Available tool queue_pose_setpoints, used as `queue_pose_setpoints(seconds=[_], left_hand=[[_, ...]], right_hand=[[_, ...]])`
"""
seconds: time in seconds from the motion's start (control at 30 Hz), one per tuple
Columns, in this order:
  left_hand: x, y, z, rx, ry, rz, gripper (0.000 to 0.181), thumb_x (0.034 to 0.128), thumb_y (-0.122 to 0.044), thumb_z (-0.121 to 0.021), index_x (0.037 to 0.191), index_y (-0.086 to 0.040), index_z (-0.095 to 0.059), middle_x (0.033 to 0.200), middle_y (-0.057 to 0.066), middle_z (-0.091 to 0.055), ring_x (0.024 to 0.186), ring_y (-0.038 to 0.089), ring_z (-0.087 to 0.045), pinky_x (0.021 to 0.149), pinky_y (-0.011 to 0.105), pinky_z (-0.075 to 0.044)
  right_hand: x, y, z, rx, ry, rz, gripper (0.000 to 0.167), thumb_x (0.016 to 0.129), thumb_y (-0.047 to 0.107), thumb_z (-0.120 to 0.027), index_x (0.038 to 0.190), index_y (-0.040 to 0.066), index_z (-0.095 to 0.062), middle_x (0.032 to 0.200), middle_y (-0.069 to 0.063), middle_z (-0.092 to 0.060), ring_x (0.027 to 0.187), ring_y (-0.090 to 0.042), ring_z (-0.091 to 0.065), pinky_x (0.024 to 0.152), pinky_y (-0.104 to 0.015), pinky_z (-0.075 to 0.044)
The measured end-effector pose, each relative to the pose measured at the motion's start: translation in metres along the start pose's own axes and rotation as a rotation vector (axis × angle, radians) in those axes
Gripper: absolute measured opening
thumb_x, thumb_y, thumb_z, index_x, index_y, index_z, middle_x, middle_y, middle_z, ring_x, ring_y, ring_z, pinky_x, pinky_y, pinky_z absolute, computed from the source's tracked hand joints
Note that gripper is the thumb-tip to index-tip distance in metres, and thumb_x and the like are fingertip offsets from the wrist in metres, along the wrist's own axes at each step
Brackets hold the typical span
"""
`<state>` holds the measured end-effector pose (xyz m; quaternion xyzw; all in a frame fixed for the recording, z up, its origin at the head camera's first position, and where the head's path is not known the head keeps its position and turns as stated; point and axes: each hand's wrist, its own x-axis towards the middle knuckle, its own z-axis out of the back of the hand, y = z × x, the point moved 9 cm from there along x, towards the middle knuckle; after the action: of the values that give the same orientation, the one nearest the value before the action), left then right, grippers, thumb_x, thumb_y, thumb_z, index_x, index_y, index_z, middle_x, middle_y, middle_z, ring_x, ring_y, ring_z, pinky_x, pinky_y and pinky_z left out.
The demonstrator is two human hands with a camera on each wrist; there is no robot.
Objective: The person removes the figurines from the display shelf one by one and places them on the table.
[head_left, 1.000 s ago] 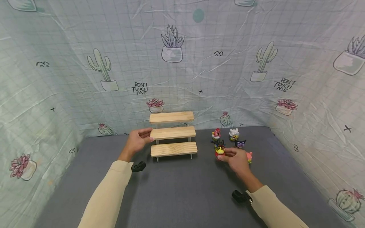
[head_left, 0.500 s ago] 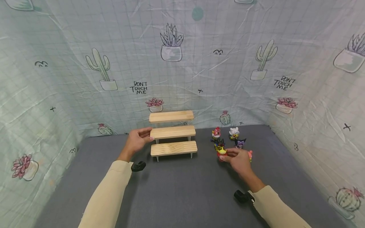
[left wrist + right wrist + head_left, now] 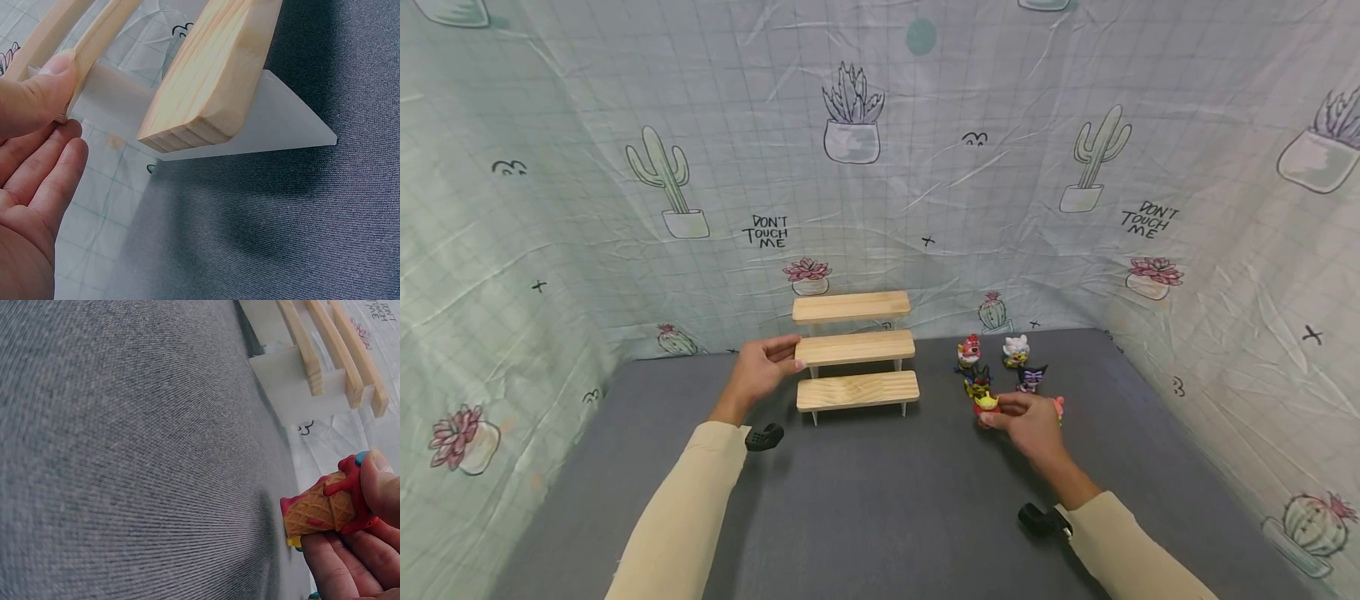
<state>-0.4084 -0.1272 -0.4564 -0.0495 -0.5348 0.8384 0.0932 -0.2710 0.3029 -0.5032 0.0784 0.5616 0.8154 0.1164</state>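
A three-tier wooden display stand [image 3: 857,390] with pale translucent side supports stands on the grey table. My left hand [image 3: 758,372] pinches the left end of its middle plank [image 3: 94,44], thumb on top and fingers beneath. At the right, my right hand [image 3: 1028,421] holds a small red figurine [image 3: 986,407] with a yellow top between thumb and fingers. The right wrist view shows its waffle-cone body [image 3: 319,509] with red drips, lying tilted in that view. Whether its base touches the table I cannot tell.
Several small figurines stand around the right hand: a dark one [image 3: 977,382], a red-topped one [image 3: 969,351], a white one [image 3: 1017,351], a purple-black one [image 3: 1032,379] and a partly hidden pink one [image 3: 1058,408]. A printed cloth [image 3: 925,192] rises behind the grey table [image 3: 865,500].
My right hand has shifted slightly right with the red figurine, showing more of the dark figurine behind it. The left hand keeps its grip on the plank.
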Motion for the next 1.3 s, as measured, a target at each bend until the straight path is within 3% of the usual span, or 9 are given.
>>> queue_pose_setpoints(seconds=[0.4, 0.63, 0.87, 1.0, 1.1, 1.23, 1.3], left_hand=[[0.002, 0.002, -0.003, -0.002, 0.011, 0.001, 0.055, 0.0983, -0.009, -0.072, 0.15, -0.002, -0.055, 0.153, 0.022, -0.056, 0.145, 0.036, -0.053, 0.116, 0.049, -0.053], [0.002, 0.006, 0.002, -0.002, 0.009, 0.012, 0.054, 0.0994, -0.009, -0.071, 0.151, -0.003, -0.055, 0.154, 0.02, -0.056, 0.146, 0.035, -0.053, 0.117, 0.05, -0.052], [0.002, 0.005, 0.002, -0.002, 0.011, -0.007, 0.052, 0.0996, -0.01, -0.07, 0.149, -0.002, -0.056, 0.152, 0.021, -0.057, 0.144, 0.036, -0.054, 0.115, 0.05, -0.053], [0.002, 0.004, 0.003, 0.003, 0.003, -0.011, 0.052, 0.0997, -0.01, -0.07, 0.149, -0.002, -0.056, 0.152, 0.021, -0.057, 0.144, 0.036, -0.054, 0.115, 0.05, -0.054], [0.002, 0.004, 0.003, 0.006, -0.001, -0.005, 0.052, 0.0998, -0.01, -0.07, 0.149, -0.002, -0.056, 0.152, 0.02, -0.057, 0.144, 0.035, -0.054, 0.115, 0.05, -0.054], [0.002, 0.004, 0.003, 0.015, 0.0, -0.007, 0.052, 0.1002, -0.009, -0.07, 0.15, -0.002, -0.056, 0.152, 0.021, -0.057, 0.144, 0.036, -0.055, 0.115, 0.051, -0.054], [0.002, 0.003, 0.003, 0.015, 0.002, -0.008, 0.052, 0.1003, -0.009, -0.069, 0.15, -0.002, -0.055, 0.153, 0.021, -0.057, 0.144, 0.036, -0.055, 0.115, 0.051, -0.054]], right_hand=[[-0.002, -0.008, 0.001, -0.014, -0.006, -0.019, 0.037, 0.088, 0.002, -0.082, 0.121, -0.01, -0.072, 0.119, -0.028, -0.075, 0.091, -0.001, -0.071, 0.07, -0.011, -0.058], [-0.001, -0.01, -0.003, -0.001, 0.005, 0.012, 0.038, 0.089, 0.002, -0.081, 0.123, -0.01, -0.07, 0.122, -0.029, -0.073, 0.102, -0.015, -0.075, 0.074, -0.01, -0.059], [-0.001, -0.011, -0.005, 0.04, 0.005, 0.034, 0.042, 0.089, 0.002, -0.081, 0.126, -0.012, -0.067, 0.125, -0.029, -0.072, 0.094, 0.003, -0.068, 0.077, -0.008, -0.058], [-0.002, -0.008, -0.007, 0.065, 0.011, 0.061, 0.043, 0.089, 0.0, -0.081, 0.127, -0.012, -0.066, 0.127, -0.031, -0.07, 0.096, 0.004, -0.067, 0.08, -0.008, -0.059], [-0.003, -0.007, -0.007, 0.069, 0.013, 0.062, 0.043, 0.09, -0.001, -0.08, 0.13, -0.01, -0.066, 0.131, -0.03, -0.068, 0.104, -0.004, -0.069, 0.083, -0.008, -0.058], [-0.005, -0.001, -0.004, 0.067, 0.002, 0.074, 0.045, 0.091, 0.001, -0.079, 0.132, -0.006, -0.065, 0.136, -0.027, -0.066, 0.121, -0.025, -0.069, 0.089, -0.008, -0.057], [-0.008, 0.005, -0.001, 0.047, -0.018, 0.101, 0.046, 0.092, 0.003, -0.079, 0.134, -0.005, -0.064, 0.137, -0.026, -0.066, 0.128, -0.034, -0.067, 0.099, -0.017, -0.06]])
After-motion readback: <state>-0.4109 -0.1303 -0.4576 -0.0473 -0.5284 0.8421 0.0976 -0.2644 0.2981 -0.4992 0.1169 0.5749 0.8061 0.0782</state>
